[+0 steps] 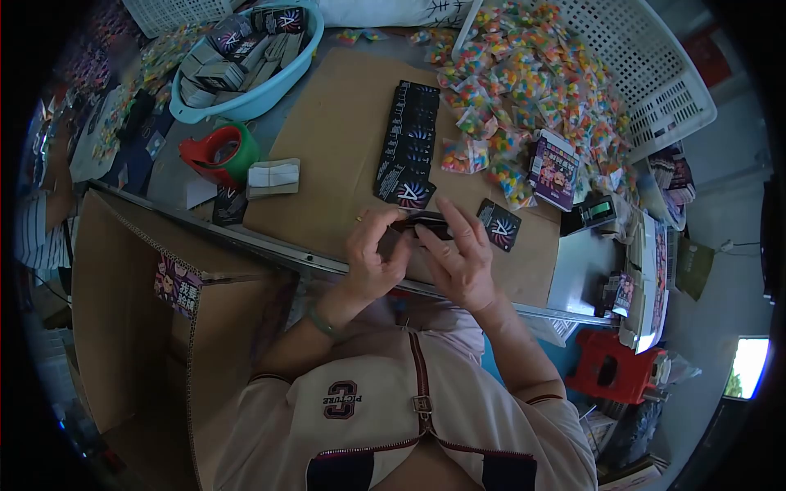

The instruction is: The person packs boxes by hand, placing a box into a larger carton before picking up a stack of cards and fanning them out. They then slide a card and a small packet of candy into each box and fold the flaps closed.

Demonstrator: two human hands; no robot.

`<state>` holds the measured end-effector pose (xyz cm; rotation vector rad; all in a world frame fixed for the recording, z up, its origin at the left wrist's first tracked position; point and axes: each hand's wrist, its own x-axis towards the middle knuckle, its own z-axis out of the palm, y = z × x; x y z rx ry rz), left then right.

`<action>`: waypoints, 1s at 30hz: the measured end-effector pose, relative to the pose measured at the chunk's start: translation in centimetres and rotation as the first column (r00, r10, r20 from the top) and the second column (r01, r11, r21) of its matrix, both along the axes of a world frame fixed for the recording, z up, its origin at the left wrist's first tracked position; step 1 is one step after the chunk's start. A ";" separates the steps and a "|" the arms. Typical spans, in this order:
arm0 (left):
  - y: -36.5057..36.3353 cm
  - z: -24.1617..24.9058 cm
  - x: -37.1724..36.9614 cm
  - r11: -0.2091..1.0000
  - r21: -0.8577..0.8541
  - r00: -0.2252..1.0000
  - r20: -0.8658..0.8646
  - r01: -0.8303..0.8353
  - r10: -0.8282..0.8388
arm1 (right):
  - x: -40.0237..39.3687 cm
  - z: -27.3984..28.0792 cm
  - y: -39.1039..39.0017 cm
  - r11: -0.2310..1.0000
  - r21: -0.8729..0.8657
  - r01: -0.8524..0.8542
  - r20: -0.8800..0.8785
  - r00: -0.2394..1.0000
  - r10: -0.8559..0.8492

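Observation:
My left hand and my right hand meet at the near edge of a cardboard sheet. Between them is a small dark flat piece, a black card by its look, seen edge-on and partly hidden by the fingers. Both hands are closed on it, thumbs toward my body. Just beyond it lies a long overlapping row of black printed cards with a starburst pattern. One single black card rests right of my right hand.
Colourful candy packets spill from a white basket. A purple printed box lies beside them. At left are a blue basin of small boxes, a tape dispenser, a white card stack and a large open carton.

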<state>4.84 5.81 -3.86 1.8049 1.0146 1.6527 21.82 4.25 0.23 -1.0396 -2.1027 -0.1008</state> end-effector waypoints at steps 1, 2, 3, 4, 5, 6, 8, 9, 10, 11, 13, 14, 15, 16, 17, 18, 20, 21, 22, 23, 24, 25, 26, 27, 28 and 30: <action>0.0 -0.2 0.0 1.000 -0.013 1.000 0.006 -0.011 0.011 | -0.2 -0.2 -0.2 0.999 -0.037 -0.028 -0.060 0.998 0.026; 0.0 -0.2 0.0 0.999 -0.024 1.000 0.014 -0.025 0.026 | -0.3 -0.4 -0.2 0.996 -0.070 -0.062 -0.119 0.991 0.054; 0.0 -0.1 -0.1 0.999 -0.023 0.999 0.013 -0.029 0.029 | -0.2 -0.5 -0.1 0.995 -0.069 -0.066 -0.120 0.991 0.058; -0.1 0.0 -0.1 0.999 -0.028 1.000 0.020 -0.022 0.022 | 0.2 -0.6 -0.1 0.998 -0.062 -0.017 -0.139 0.990 0.009; -0.3 0.0 -0.1 0.999 -0.034 1.000 0.026 -0.012 0.013 | 0.6 -0.8 -0.2 0.998 -0.057 0.034 -0.159 0.986 -0.043; -0.3 0.0 0.0 0.999 -0.035 1.000 0.023 -0.011 0.012 | 0.9 -1.1 -0.3 0.998 -0.058 0.035 -0.162 0.986 -0.044; 0.0 0.2 0.0 0.999 0.012 0.999 -0.016 -0.042 0.042 | 1.0 -1.5 -0.1 0.996 -0.053 0.067 -0.042 0.997 -0.069; -0.1 0.3 0.0 0.999 0.010 0.999 -0.027 -0.040 0.040 | 1.0 -1.5 -0.2 0.991 -0.091 0.098 -0.028 0.994 -0.101; -0.4 0.4 0.0 0.998 0.019 0.997 -0.050 -0.064 0.065 | 0.9 -1.5 -0.5 0.988 -0.120 0.102 -0.026 0.994 -0.106; -0.4 0.3 -0.3 0.998 0.029 0.996 -0.063 -0.059 0.060 | 0.7 -1.5 -0.4 0.987 -0.136 0.082 -0.095 0.991 -0.096; -0.5 0.2 -0.4 0.996 0.064 0.996 -0.059 -0.061 0.065 | 0.7 -1.5 -0.7 0.991 -0.121 0.057 -0.164 0.984 -0.076; -0.5 0.2 -0.4 0.995 0.088 0.998 -0.034 -0.052 0.055 | 0.8 -1.4 -1.0 0.993 -0.088 0.073 -0.160 0.983 -0.086; -0.6 -0.1 -0.6 0.988 0.118 0.993 -0.050 -0.098 0.105 | 0.6 -1.4 -1.1 0.993 -0.101 0.065 -0.207 0.975 -0.085; -0.6 -0.8 -0.5 0.985 0.148 0.996 -0.022 -0.087 0.091 | 0.7 -1.5 -1.1 0.991 -0.117 0.071 -0.244 0.965 -0.098; -0.5 -1.6 -0.4 0.982 0.177 0.998 0.009 -0.066 0.065 | 1.0 -1.9 -1.0 0.995 -0.092 0.049 -0.250 0.966 -0.070; -0.4 -2.6 -0.4 0.977 0.199 0.997 0.009 -0.079 0.079 | 1.3 -2.5 -0.8 0.990 -0.140 0.026 -0.240 0.969 -0.060; -0.2 -4.4 -0.6 0.977 0.215 0.999 0.036 -0.011 0.004 | 1.5 -4.3 -0.5 0.994 -0.107 0.014 -0.273 0.961 -0.043; -0.2 -4.3 -0.7 0.972 0.232 0.999 0.031 -0.024 0.017 | 1.7 -4.4 -0.3 0.996 -0.089 0.000 -0.278 0.960 -0.025; -0.1 -4.1 -0.9 0.971 0.241 1.000 -0.021 -0.012 0.018 | 1.8 -4.5 -0.1 0.990 -0.141 -0.022 -0.349 0.937 -0.029; 0.0 -4.1 -1.2 0.970 0.245 0.997 -0.074 0.000 0.019 | 1.7 -4.4 0.2 0.980 -0.195 -0.047 -0.416 0.909 -0.039; -0.1 -3.5 -2.0 0.966 0.254 0.977 -0.210 0.038 0.017 | 1.5 -3.4 0.5 0.981 -0.182 -0.060 -0.419 0.908 -0.023; 0.4 -3.5 -2.0 0.963 0.266 0.977 -0.213 0.027 0.031 | 1.4 -1.7 0.5 0.981 -0.186 -0.056 -0.363 0.932 -0.016; 0.9 -3.7 -1.8 0.958 0.284 0.985 -0.172 0.032 0.018 | 1.3 -0.7 0.6 0.981 -0.190 -0.049 -0.305 0.952 -0.012; 1.3 -3.1 -1.8 0.953 0.301 0.991 -0.132 0.042 -0.002 | 1.4 -0.6 0.8 0.982 -0.180 -0.054 -0.308 0.951 -0.004; 1.5 -2.6 -2.0 0.950 0.310 0.991 -0.136 0.040 0.002 | 1.7 -0.6 0.8 0.964 -0.242 -0.108 -0.309 0.951 0.029; 1.6 -1.2 -2.3 0.972 0.168 0.975 -0.182 0.161 -0.130 | 1.6 -0.8 0.5 0.942 -0.292 -0.167 -0.315 0.947 0.070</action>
